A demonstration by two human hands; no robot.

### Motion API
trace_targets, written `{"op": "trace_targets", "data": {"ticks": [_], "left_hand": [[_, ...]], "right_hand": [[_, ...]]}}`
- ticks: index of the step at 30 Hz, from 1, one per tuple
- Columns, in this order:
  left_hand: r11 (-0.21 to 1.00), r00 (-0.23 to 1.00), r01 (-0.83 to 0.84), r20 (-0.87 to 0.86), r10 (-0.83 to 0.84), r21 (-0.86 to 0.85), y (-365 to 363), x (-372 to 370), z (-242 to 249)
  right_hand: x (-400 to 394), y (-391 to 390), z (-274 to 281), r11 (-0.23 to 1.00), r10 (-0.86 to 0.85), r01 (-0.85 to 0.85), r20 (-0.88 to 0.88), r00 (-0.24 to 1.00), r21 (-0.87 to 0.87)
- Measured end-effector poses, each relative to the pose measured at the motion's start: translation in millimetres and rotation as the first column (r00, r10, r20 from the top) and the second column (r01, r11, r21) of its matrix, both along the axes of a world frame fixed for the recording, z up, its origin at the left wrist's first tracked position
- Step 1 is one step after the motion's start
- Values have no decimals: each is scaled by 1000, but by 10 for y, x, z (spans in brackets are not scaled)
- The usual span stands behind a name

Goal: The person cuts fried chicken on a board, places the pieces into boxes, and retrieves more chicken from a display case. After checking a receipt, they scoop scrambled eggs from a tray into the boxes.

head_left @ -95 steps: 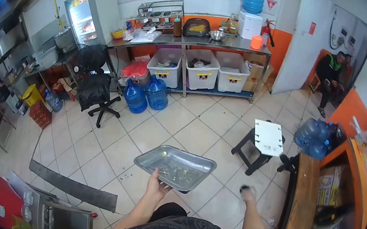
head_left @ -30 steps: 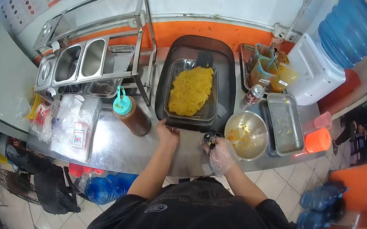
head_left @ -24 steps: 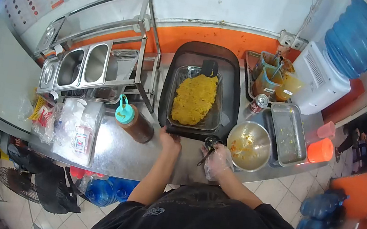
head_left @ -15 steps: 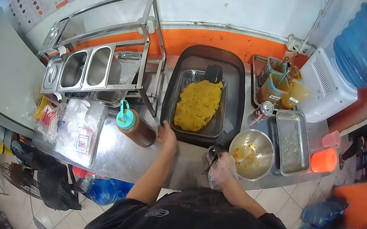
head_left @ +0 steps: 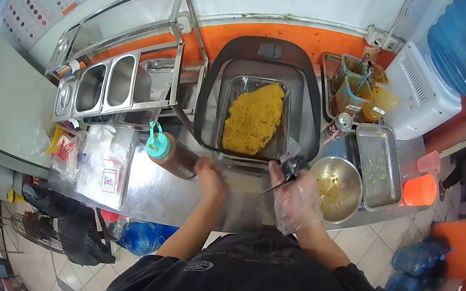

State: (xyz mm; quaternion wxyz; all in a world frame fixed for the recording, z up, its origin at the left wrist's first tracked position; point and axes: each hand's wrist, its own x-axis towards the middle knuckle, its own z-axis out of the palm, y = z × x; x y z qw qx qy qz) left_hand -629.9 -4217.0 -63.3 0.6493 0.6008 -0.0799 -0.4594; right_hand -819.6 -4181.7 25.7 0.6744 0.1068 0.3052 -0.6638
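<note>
Clear plastic covers my right hand (head_left: 297,198), whose fingers are closed around a black-handled utensil (head_left: 293,168) with a thin dark end pointing left. My left hand (head_left: 210,176) is bare and blurred, beside the base of a brown sauce bottle (head_left: 178,160) with a turquoise cap; its finger shape is unclear. Between and beyond the hands, yellow mashed food (head_left: 254,117) lies in a rectangular metal pan (head_left: 284,138). A dark-rimmed, see-through cover (head_left: 212,82) is around and over the pan, its black handle piece (head_left: 270,50) at the far side.
A steel bowl (head_left: 336,191) and an oblong metal tray (head_left: 377,167) stand at the right, near a can (head_left: 339,125), orange cup (head_left: 420,190) and sauce containers (head_left: 354,94). At the left are a metal rack (head_left: 175,67) with pans and plastic bags (head_left: 102,171).
The cover's rim now looks larger, and its handle piece has shifted from over the food to beyond the pan. My right hand has risen slightly with the utensil. My left hand is lower and off the rim.
</note>
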Motion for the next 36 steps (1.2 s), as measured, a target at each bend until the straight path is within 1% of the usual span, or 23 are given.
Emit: {"op": "trace_targets", "data": {"ticks": [1, 2, 3, 4, 5, 6, 7, 8, 9, 10, 11, 13, 14, 16, 20, 22, 25, 26, 28, 32, 34, 35, 36], "left_hand": [[977, 974, 194, 104, -203, 88, 75, -37, -33], [962, 937, 261, 219, -273, 79, 73, -59, -185], [963, 939, 258, 216, -269, 82, 43, -79, -294], [974, 759, 207, 612, -221, 95, -5, -102, -361], [984, 431, 156, 891, -146, 86, -60, -111, -421], [982, 329, 185, 944, -42, -21, -150, -55, -419], [983, 331, 181, 943, -44, -18, -214, 20, -280], [946, 279, 289, 932, -233, 150, -262, 117, -127], [869, 209, 384, 887, -411, 312, -292, 170, 67], [849, 170, 365, 869, -465, 382, -309, 175, 232], [850, 172, 361, 868, -465, 384, -378, 216, 235], [682, 2, 377, 736, -677, 627, -542, 292, 180], [683, 3, 376, 736, -676, 626, -598, 311, 138], [723, -80, 384, 801, -593, 574, -668, 327, 77], [764, -43, 419, 851, -523, 491, -482, 358, -32], [690, 118, 528, 761, -638, 496, -348, 373, -59], [715, 171, 570, 794, -584, 404, 35, 410, -55], [718, 175, 567, 793, -584, 404, 167, 449, -37], [658, 146, 590, 740, -656, 467, 444, 575, 14], [608, 187, 581, 638, -747, 541, 1127, 823, 66], [673, 309, 621, 663, -682, 402, 1370, 890, 67], [676, 313, 615, 661, -682, 406, 1412, 916, 80], [675, 405, 630, 580, -707, 383, 1318, 911, 140]], "right_hand": [[-23, -46, 102, 999, 25, -24, 19, 1000, -39], [-33, -95, 236, 999, 29, -28, 19, 999, -32], [-44, -157, 375, 1000, 8, -6, 57, 998, -28], [-52, -211, 468, 1000, -14, 16, 96, 995, -23], [-68, -251, 517, 1000, -10, 12, 94, 996, -20], [-96, -280, 552, 994, 13, -7, 53, 998, -108], [-132, -307, 569, 980, 33, -30, 11, 999, -195], [-186, -338, 534, 950, 81, -65, 41, 996, -305], [-212, -356, 585, 951, 85, -69, 39, 996, -301], [-240, -366, 675, 949, 94, -85, 14, 995, -303], [-266, -388, 726, 946, 103, -101, -9, 995, -308], [-338, -447, 730, 942, 102, -101, -13, 995, -321], [-367, -466, 756, 948, 108, -109, -19, 994, -299], [-422, -484, 779, 953, 117, -119, -24, 993, -279], [-519, -511, 755, 953, 144, -156, -65, 987, -259], [-538, -517, 762, 955, 144, -160, -79, 986, -252], [-517, -500, 821, 953, 133, -154, -94, 987, -260], [-495, -500, 836, 955, 134, -160, -118, 984, -251], [-436, -461, 793, 956, 139, -171, -144, 980, -240], [-250, -281, 550, 960, 169, -198, -153, 974, -199], [-141, -156, 516, 975, 167, -191, -192, 967, -112], [-100, -109, 489, 974, 175, -198, -190, 966, -108], [-75, -107, 456, 987, 149, -158, -182, 972, -39]]}}
